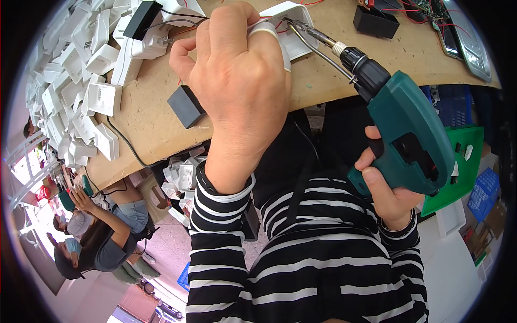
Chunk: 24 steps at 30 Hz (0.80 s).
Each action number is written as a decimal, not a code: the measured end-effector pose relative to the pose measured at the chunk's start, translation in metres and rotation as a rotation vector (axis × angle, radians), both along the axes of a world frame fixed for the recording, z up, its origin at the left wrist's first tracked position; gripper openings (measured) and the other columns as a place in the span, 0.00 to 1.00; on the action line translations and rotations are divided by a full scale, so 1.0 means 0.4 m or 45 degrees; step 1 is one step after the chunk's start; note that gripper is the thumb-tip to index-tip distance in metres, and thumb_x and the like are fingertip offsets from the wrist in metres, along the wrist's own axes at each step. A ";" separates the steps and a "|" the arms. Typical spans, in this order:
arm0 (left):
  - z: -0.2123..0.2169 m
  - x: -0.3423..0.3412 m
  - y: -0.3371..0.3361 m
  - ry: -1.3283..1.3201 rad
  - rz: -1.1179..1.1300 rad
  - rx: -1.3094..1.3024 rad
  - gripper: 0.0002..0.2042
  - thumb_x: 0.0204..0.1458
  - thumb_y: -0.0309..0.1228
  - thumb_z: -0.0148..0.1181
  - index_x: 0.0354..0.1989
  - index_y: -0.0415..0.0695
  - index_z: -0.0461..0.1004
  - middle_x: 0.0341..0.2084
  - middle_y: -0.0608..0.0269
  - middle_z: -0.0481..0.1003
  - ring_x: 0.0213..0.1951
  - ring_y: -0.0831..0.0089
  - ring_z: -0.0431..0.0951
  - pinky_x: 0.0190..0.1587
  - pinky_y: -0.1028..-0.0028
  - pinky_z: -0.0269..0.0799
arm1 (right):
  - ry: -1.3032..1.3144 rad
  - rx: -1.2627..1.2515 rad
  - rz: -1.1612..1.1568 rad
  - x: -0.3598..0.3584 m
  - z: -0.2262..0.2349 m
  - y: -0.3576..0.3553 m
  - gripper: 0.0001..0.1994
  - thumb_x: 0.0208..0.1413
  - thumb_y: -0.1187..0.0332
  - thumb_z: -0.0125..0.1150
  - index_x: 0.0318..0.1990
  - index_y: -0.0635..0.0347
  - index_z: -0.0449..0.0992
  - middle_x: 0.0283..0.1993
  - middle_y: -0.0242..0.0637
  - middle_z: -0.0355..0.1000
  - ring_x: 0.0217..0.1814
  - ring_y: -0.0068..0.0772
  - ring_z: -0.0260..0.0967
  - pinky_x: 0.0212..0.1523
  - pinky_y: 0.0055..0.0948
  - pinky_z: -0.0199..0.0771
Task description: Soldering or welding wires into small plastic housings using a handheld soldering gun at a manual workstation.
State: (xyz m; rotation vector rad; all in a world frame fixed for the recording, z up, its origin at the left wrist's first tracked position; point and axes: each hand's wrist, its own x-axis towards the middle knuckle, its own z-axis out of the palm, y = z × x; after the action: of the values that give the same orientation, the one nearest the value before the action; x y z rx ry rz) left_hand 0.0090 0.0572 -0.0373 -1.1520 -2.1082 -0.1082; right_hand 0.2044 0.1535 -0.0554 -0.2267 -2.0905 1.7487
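My left hand (237,81) rests on the brown workbench (151,118), its fingers closed on a white plastic housing (293,27) with red wires; one finger wears a white cot. My right hand (390,188) grips a green electric screwdriver (409,134) by its handle. The tool's long metal bit (309,32) points up-left and its tip meets the white housing beside my left fingers. Both sleeves are black with white stripes.
A heap of white plastic housings (81,64) covers the bench's left part. A small black box (186,106) lies near my left wrist, another black box (376,21) at the back. Green tray (463,161) and blue crates stand at right. Another person (107,226) sits lower left.
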 end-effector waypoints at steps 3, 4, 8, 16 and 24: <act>0.000 -0.002 0.000 -0.013 0.004 -0.006 0.04 0.36 0.27 0.60 0.23 0.43 0.77 0.31 0.69 0.71 0.32 0.72 0.69 0.39 0.67 0.54 | -0.004 0.036 0.044 -0.005 0.001 0.010 0.30 0.42 0.84 0.53 0.56 0.72 0.52 0.48 0.58 0.63 0.32 0.33 0.68 0.31 0.26 0.73; 0.002 -0.001 -0.001 -0.014 0.005 -0.007 0.04 0.36 0.27 0.60 0.23 0.43 0.77 0.31 0.69 0.71 0.32 0.72 0.69 0.39 0.67 0.54 | 0.004 0.066 0.078 -0.006 0.003 0.014 0.30 0.42 0.84 0.54 0.56 0.71 0.52 0.48 0.58 0.63 0.32 0.33 0.69 0.31 0.26 0.73; 0.004 0.000 -0.002 0.001 0.000 -0.007 0.04 0.36 0.26 0.60 0.22 0.43 0.77 0.31 0.69 0.71 0.32 0.72 0.69 0.39 0.68 0.54 | -0.035 0.043 0.117 -0.004 0.009 0.017 0.31 0.43 0.83 0.54 0.57 0.71 0.52 0.47 0.58 0.64 0.32 0.33 0.68 0.30 0.26 0.73; 0.005 0.000 -0.003 0.014 -0.033 -0.010 0.03 0.36 0.26 0.59 0.21 0.43 0.76 0.32 0.68 0.71 0.32 0.72 0.69 0.39 0.69 0.54 | -0.046 0.089 0.000 -0.002 0.005 0.007 0.26 0.42 0.82 0.56 0.52 0.73 0.57 0.43 0.53 0.65 0.30 0.32 0.68 0.29 0.25 0.72; 0.008 0.003 -0.002 0.031 -0.016 -0.013 0.03 0.36 0.26 0.60 0.21 0.42 0.75 0.32 0.68 0.71 0.32 0.72 0.69 0.39 0.69 0.54 | -0.085 0.067 0.023 -0.005 0.020 0.006 0.23 0.43 0.82 0.57 0.50 0.72 0.60 0.39 0.49 0.66 0.29 0.32 0.67 0.28 0.25 0.71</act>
State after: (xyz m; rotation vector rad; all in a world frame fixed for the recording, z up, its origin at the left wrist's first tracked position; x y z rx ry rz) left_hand 0.0101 0.0564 -0.0342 -1.1675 -2.0825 -0.0890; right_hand 0.2023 0.1560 -0.0474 -0.2551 -2.1891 1.7155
